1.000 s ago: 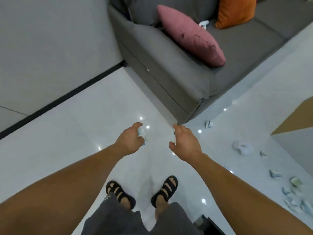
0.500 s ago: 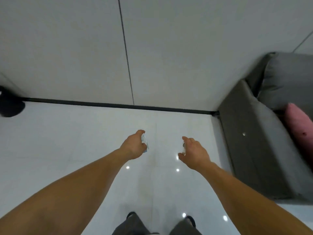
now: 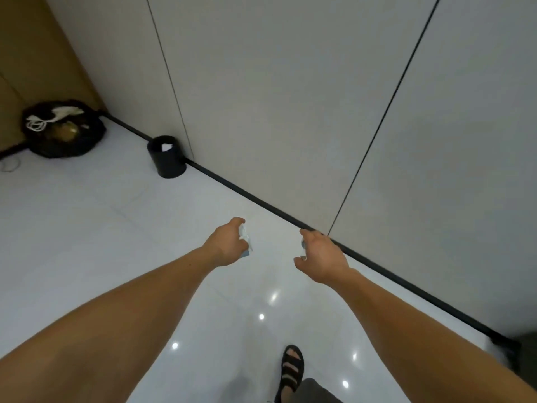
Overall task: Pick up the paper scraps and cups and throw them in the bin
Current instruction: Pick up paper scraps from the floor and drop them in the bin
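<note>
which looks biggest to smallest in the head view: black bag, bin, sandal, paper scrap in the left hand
1. black bag
2. bin and sandal: about alike, and the sandal is nearer the camera, so not ranked against each other
3. paper scrap in the left hand

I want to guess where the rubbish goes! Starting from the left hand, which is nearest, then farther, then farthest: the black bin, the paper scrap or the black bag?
1. Paper scrap: held in the left hand itself.
2. Black bin: ahead and to the left, against the wall.
3. Black bag: farthest, in the left corner, beyond the bin.
</note>
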`<move>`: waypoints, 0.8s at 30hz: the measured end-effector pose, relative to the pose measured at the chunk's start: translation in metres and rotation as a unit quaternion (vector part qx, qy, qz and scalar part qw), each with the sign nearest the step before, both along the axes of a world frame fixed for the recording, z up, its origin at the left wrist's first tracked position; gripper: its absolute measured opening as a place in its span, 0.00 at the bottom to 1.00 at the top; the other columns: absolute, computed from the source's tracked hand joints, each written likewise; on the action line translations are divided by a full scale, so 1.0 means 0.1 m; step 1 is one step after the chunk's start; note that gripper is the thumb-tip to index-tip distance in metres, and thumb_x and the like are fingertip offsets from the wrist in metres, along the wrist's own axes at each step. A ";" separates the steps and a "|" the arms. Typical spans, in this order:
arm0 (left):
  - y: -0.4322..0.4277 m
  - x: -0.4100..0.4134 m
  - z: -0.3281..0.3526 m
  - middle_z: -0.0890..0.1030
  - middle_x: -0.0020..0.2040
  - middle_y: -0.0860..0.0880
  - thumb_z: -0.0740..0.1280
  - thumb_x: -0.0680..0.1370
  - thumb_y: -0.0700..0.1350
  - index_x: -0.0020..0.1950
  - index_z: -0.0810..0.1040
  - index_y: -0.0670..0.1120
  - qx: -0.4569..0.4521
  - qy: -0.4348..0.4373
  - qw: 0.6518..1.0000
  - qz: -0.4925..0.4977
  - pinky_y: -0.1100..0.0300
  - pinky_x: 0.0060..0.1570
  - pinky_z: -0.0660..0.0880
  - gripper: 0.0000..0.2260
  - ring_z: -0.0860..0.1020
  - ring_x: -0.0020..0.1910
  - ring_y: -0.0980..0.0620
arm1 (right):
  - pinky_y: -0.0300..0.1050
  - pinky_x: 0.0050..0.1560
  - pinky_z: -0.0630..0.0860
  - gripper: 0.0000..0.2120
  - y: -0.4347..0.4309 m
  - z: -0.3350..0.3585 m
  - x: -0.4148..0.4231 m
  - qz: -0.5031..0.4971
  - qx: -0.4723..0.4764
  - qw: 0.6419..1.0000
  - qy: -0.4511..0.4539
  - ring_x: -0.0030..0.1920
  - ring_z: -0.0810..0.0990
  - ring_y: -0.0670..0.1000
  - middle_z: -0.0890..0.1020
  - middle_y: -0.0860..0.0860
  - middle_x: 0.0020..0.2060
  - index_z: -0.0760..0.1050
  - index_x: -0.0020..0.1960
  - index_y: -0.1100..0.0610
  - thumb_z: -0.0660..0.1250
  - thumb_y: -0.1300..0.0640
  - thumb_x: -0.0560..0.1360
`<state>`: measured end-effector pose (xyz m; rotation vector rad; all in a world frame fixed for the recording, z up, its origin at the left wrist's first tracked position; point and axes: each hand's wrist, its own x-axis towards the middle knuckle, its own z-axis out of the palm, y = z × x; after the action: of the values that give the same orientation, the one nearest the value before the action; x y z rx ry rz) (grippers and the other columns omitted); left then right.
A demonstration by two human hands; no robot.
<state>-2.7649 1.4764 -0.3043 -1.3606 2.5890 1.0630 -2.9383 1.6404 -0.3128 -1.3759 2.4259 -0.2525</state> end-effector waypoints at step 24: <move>-3.79 1.13 0.13 0.70 0.68 0.42 0.63 0.77 0.44 0.74 0.61 0.49 -0.002 0.046 0.963 0.266 0.60 0.47 0.72 0.26 0.74 0.60 0.42 | 0.47 0.53 0.73 0.27 -4.77 0.13 0.49 0.220 -0.009 0.975 0.032 0.59 0.72 0.53 0.74 0.50 0.59 0.64 0.71 0.55 0.64 0.50 0.74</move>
<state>-2.6515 1.0979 -0.2909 -2.1285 2.3294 1.1929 -2.8889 1.1637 -0.2997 -1.9043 2.0953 -0.1185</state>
